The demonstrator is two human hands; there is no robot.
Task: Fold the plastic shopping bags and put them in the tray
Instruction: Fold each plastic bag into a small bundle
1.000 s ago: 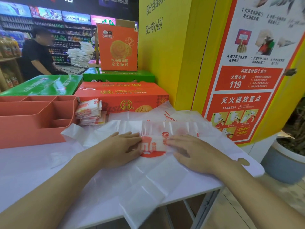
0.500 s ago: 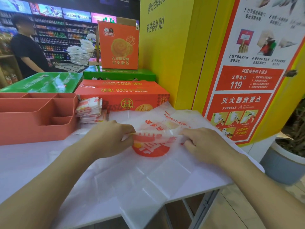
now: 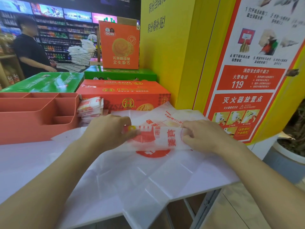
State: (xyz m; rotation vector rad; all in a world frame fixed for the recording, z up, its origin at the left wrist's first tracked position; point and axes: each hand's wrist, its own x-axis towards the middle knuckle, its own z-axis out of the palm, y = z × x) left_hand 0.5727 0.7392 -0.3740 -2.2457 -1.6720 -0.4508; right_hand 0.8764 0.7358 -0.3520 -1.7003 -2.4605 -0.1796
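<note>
Folding in progress: left hand point(image 3: 107, 132) and right hand point(image 3: 203, 137) each pinch one end of a flap of the plastic bag point(image 3: 165, 138), lifted just above the rest of the bag, which lies flat on the desk point(image 3: 24, 162). Next, I'd say: lay flap down, press the crease, fold again. Tray point(image 3: 33, 128) sits left, beside a stack of folded bags point(image 3: 90, 108).
</note>
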